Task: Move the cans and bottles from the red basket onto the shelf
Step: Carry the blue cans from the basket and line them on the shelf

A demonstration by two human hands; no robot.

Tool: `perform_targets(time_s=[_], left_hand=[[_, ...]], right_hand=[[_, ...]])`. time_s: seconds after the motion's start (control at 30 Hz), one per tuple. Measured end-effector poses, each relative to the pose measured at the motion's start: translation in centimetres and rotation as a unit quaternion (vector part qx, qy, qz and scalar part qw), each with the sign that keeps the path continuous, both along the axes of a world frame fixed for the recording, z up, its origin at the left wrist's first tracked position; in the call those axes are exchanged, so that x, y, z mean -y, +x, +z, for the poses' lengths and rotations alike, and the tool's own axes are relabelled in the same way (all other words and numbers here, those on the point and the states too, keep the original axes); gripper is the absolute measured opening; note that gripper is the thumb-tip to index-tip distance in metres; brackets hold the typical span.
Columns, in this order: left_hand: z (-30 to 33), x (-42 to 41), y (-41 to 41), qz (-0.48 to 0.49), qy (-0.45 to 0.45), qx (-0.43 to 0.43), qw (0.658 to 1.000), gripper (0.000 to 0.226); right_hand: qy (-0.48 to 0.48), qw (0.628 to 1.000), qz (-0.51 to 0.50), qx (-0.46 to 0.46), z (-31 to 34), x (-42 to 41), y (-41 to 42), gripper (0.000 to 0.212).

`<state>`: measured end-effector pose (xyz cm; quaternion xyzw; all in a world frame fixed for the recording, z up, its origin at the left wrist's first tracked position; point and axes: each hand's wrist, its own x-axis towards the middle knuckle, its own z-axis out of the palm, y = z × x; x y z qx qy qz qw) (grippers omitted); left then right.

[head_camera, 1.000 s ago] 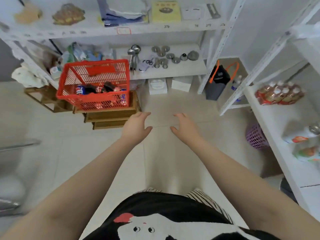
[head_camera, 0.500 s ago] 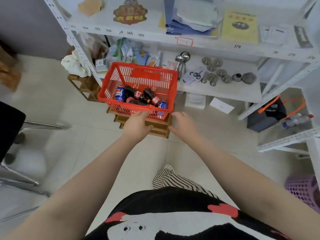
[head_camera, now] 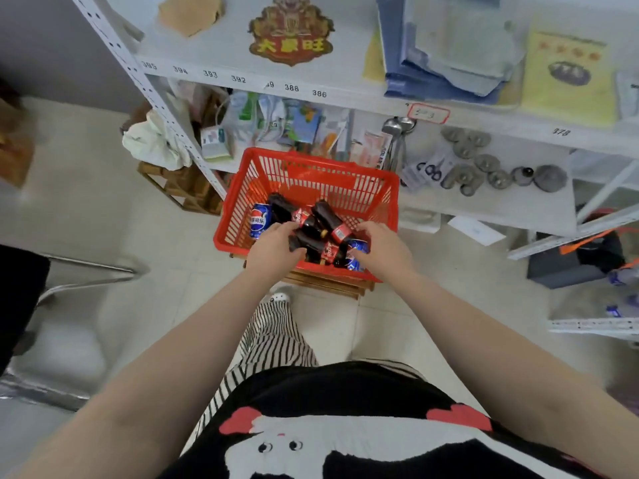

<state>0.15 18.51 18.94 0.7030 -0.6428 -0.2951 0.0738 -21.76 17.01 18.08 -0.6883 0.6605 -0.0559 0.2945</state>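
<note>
The red basket (head_camera: 311, 160) stands on a stack of wooden trays in front of the white shelf (head_camera: 484, 209). Inside lie dark cola bottles with red labels (head_camera: 326, 216), a blue Pepsi can (head_camera: 260, 219) at the left and another blue can (head_camera: 356, 261) at the front right. My left hand (head_camera: 273, 252) is inside the basket, its fingers and thumb wrapped around the end of a cola bottle (head_camera: 304, 242). My right hand (head_camera: 385, 252) rests over the right blue can, touching a bottle's label; its fingertips are hidden.
Wooden trays (head_camera: 328, 286) carry the basket. The lower shelf board holds metal weights (head_camera: 484, 167), scissors and spoons; packets fill its left part. A metal chair frame (head_camera: 86, 271) is at the left, a wooden rack (head_camera: 186, 191) behind it, and a dark bag (head_camera: 581, 261) at the right.
I have stepped up to the basket. Both hands moved forward from in front of its rim to inside it, onto the bottles and cans.
</note>
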Motion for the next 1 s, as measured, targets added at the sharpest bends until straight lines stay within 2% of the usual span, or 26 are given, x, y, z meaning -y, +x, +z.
perform_targets(time_s=[0.17,0.33,0.47,0.63,0.77,0.87,1.0], left_hand=[[-2.8,7.0,3.5,-0.073,0.055,-0.022,0.996,0.058],[-7.2,12.2,5.8,-0.118,0.117,-0.027,0.986,0.059],[-11.3,14.7,4.0,-0.150,0.153,-0.046,0.976,0.058],[-17.2,16.5,2.6,-0.164,0.187,-0.053,0.967,0.056],[-21.6,17.0,2.5,-0.144,0.218,-0.042,0.964,0.055],[-23.8,17.1,2.3,-0.134,0.232,-0.054,0.962,0.053],[-25.4,16.9,1.5,-0.120,0.230,-0.059,0.964,0.051]], right_hand=[[0.081,0.988,-0.129,0.013,-3.3,3.0,2.3,0.049],[0.115,0.953,-0.279,0.035,-7.0,3.9,4.2,0.052],[0.128,0.916,-0.376,0.063,-10.5,4.6,4.8,0.041],[0.129,0.889,-0.435,0.069,-15.9,6.0,5.2,0.049],[0.166,0.862,-0.477,0.052,-20.7,7.2,5.2,0.059],[0.198,0.844,-0.498,0.002,-23.4,7.9,5.6,0.076],[0.213,0.846,-0.478,-0.100,-25.6,8.5,6.6,0.087]])
